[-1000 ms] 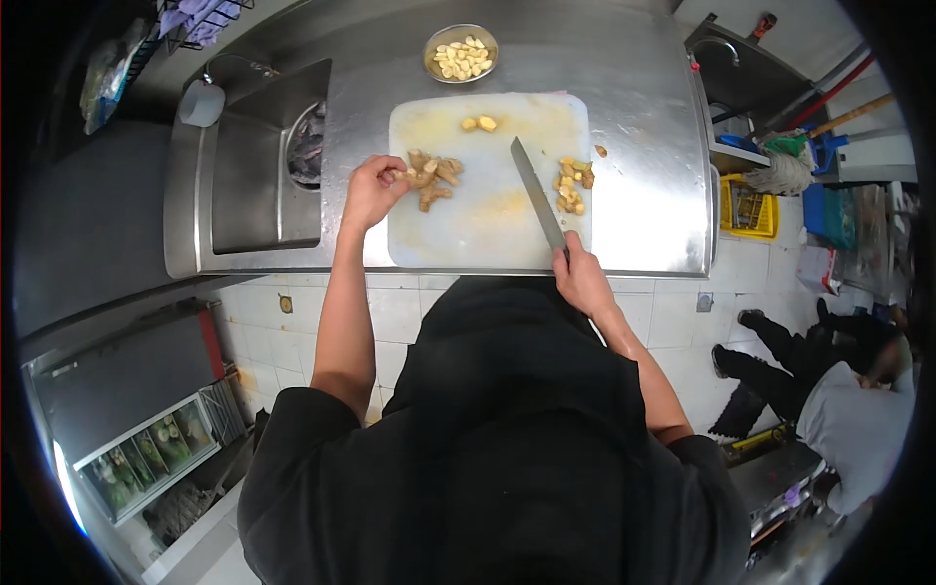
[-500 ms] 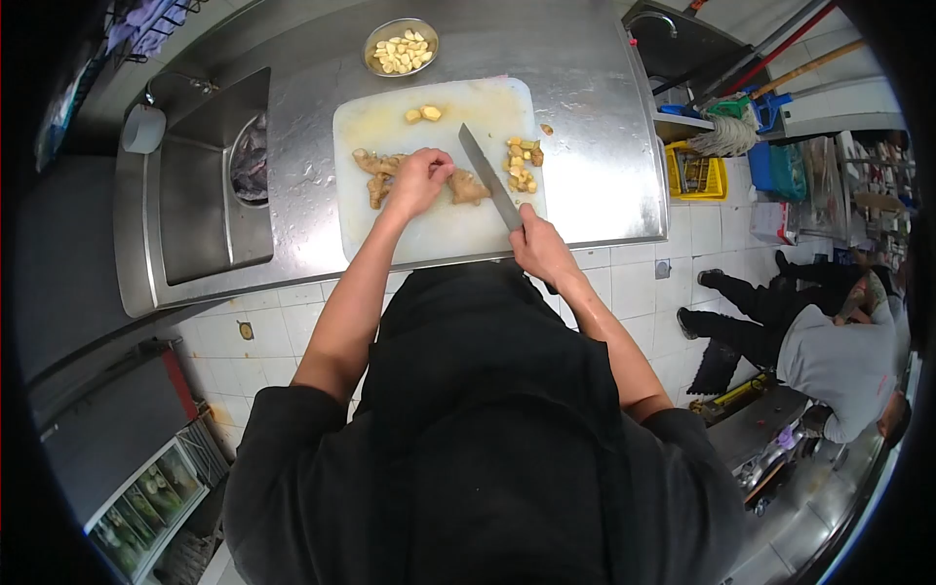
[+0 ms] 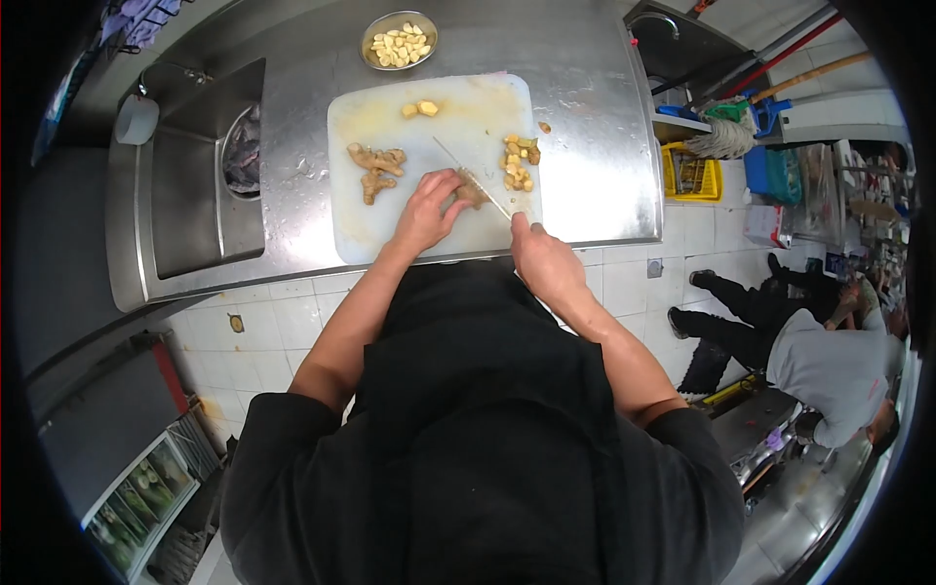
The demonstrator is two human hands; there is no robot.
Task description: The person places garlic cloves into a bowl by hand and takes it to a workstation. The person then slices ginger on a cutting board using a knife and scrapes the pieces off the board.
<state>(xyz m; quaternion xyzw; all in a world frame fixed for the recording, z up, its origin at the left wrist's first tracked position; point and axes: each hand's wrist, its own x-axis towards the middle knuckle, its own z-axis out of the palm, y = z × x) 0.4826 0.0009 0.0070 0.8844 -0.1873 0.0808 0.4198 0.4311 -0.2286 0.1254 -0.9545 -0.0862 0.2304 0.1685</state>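
Note:
My left hand (image 3: 429, 210) is closed on a piece of ginger (image 3: 472, 191) on the white cutting board (image 3: 375, 229). My right hand (image 3: 544, 255) grips the handle of a knife (image 3: 498, 206), its blade edge-down against the ginger and pointing up and left. Left of my hands lie unpeeled ginger roots (image 3: 376, 159). Several trimmings and small chunks of ginger (image 3: 517, 164) are piled at the board's right side. Two peeled yellow ginger pieces (image 3: 426, 108) rest near the far edge.
A metal bowl (image 3: 367, 47) of pale peeled pieces stands beyond the board on the steel counter (image 3: 595, 185). A sink (image 3: 185, 229) is at the left. At the right are a yellow basket (image 3: 719, 180), a mop (image 3: 721, 139) and a person in a grey shirt (image 3: 829, 370).
My left hand has moved down and right from beside the roots onto the ginger piece. The knife has shifted left and turned from flat to edge-down over that piece.

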